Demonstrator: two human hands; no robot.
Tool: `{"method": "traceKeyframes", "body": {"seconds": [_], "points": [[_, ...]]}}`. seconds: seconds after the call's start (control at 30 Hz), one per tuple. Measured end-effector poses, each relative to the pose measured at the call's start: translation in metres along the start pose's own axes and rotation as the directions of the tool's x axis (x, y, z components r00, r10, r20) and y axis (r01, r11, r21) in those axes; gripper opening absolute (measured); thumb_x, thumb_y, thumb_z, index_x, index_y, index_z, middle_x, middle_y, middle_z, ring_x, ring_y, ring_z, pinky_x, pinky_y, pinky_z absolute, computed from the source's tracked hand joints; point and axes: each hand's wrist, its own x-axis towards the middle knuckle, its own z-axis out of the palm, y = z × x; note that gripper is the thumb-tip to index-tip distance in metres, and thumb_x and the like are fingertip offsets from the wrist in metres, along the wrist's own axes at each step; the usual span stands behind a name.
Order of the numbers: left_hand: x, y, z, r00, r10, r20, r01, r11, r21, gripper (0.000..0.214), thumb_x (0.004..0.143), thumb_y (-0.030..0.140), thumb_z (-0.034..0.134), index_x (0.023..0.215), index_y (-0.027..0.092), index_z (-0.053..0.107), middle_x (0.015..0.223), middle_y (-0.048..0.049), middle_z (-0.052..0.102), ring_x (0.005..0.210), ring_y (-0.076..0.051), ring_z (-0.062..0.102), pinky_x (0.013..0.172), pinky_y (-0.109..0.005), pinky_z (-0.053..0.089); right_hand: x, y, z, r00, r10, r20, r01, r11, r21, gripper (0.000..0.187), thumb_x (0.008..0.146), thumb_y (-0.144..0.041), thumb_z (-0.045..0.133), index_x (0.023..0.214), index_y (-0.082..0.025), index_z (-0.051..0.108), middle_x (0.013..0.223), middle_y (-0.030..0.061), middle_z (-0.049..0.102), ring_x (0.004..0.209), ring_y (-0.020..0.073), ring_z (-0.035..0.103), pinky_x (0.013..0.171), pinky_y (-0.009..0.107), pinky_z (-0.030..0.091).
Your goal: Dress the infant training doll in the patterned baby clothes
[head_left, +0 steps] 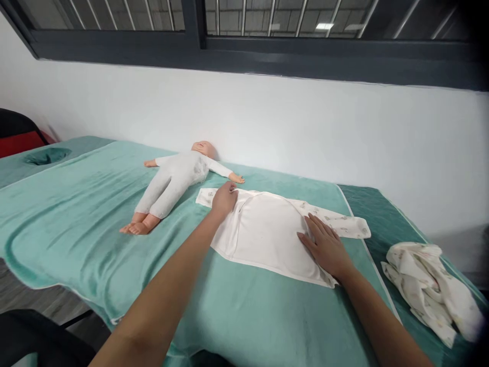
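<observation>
A small white baby shirt (269, 237) lies spread out on the green bed cover, its patterned sleeves stretched to either side. At its left shoulder, my left hand (224, 199) has its fingers closed together on the fabric edge. My right hand (328, 247) rests flat on the shirt's right side, fingers extended and slightly apart, below the right sleeve (346, 226). Behind and left of the shirt, a baby doll (178, 176) in a white bodysuit lies on its back, one arm reaching toward my left hand without touching it.
A crumpled white patterned cloth (430, 288) lies at the right on the darker green cover. The green bed cover (84, 214) runs along a white wall (267, 122) under a dark-framed window (244, 56). A face hole (48, 156) shows at the bed's left end.
</observation>
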Motion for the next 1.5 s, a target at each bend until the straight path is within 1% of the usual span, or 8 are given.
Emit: {"method": "traceKeyframes", "body": {"seconds": [0.13,0.23,0.43,0.77,0.93,1.03,1.27,1.5], "points": [[-0.038,0.002,0.007,0.968,0.24,-0.069,-0.212,0.937,0.277,0.032,0.092,0.018,0.045,0.12,0.02,0.059,0.142,-0.0115,0.051,0.133,-0.029,0.044,0.109,-0.044,0.036,0.0,0.002,0.001,1.0,0.006,0.011,-0.006,1.0,0.012,0.064,0.098,-0.058,0.029,0.152,-0.024,0.032,0.16,0.007,0.032,0.147,0.0279,0.028,0.117,0.053,0.028],[-0.066,0.003,0.012,0.911,0.41,0.053,-0.394,0.822,0.411,0.037,0.095,0.017,0.038,0.128,0.015,0.055,0.152,-0.0121,0.043,0.146,-0.026,0.03,0.119,-0.044,0.027,0.0,0.003,0.002,1.0,0.001,0.008,-0.001,1.0,0.006,0.064,0.097,-0.058,0.029,0.151,-0.023,0.033,0.16,0.0063,0.032,0.147,0.0272,0.029,0.117,0.052,0.028],[-0.094,0.0,0.012,0.911,0.332,0.246,-0.406,0.829,0.385,0.05,0.099,0.035,0.035,0.146,0.016,0.04,0.158,-0.0092,0.035,0.147,-0.024,0.031,0.121,-0.047,0.025,-0.001,0.005,0.003,1.0,0.003,-0.003,-0.003,1.0,0.02,0.061,0.098,-0.053,0.032,0.15,-0.021,0.035,0.159,0.0077,0.033,0.146,0.0276,0.03,0.116,0.054,0.03],[-0.111,0.0,0.002,0.922,0.321,0.219,-0.384,0.839,0.387,0.042,0.099,0.037,0.034,0.136,0.03,0.051,0.156,0.0019,0.04,0.146,-0.026,0.032,0.119,-0.052,0.026,-0.018,-0.001,-0.002,0.984,0.035,-0.173,-0.006,0.987,0.161,0.048,0.094,-0.034,0.043,0.139,-0.018,0.051,0.149,0.0125,0.047,0.138,0.0293,0.043,0.113,0.051,0.038],[-0.109,-0.001,0.005,0.942,0.306,0.137,-0.335,0.842,0.422,0.04,0.098,0.037,0.038,0.132,0.027,0.056,0.158,-0.0031,0.036,0.146,-0.027,0.031,0.117,-0.048,0.032,-0.026,-0.036,-0.021,0.918,0.041,-0.395,0.085,0.951,0.296,0.034,0.095,-0.029,0.044,0.124,-0.023,0.062,0.139,0.0065,0.057,0.128,0.0229,0.053,0.11,0.043,0.042],[-0.108,-0.002,0.007,0.947,0.307,0.096,-0.318,0.844,0.431,0.042,0.096,0.036,0.042,0.135,0.026,0.054,0.157,-0.0058,0.038,0.145,-0.028,0.032,0.115,-0.049,0.035,-0.024,-0.073,-0.022,0.926,-0.017,-0.377,0.147,0.936,0.319,0.035,0.095,-0.03,0.046,0.126,-0.022,0.06,0.139,0.0076,0.058,0.13,0.0222,0.051,0.111,0.042,0.041],[-0.104,-0.003,0.009,0.957,0.286,-0.044,-0.248,0.889,0.384,0.032,0.089,0.022,0.052,0.12,0.017,0.058,0.14,-0.0127,0.053,0.133,-0.029,0.044,0.109,-0.046,0.04,0.042,-0.13,0.017,0.987,-0.164,0.005,0.159,0.965,0.207,0.054,0.094,-0.034,0.045,0.14,-0.005,0.046,0.149,0.0192,0.045,0.14,0.0289,0.037,0.116,0.045,0.03],[-0.102,-0.004,0.006,0.951,0.266,-0.161,-0.214,0.935,0.281,0.007,0.091,0.018,0.049,0.095,0.02,0.055,0.113,-0.0093,0.064,0.112,-0.025,0.055,0.097,-0.04,0.045,0.115,-0.147,0.037,0.991,-0.118,-0.056,0.124,0.984,0.13,0.037,0.097,-0.036,0.041,0.123,-0.014,0.057,0.131,0.0134,0.058,0.124,0.0261,0.049,0.106,0.038,0.034]]}}
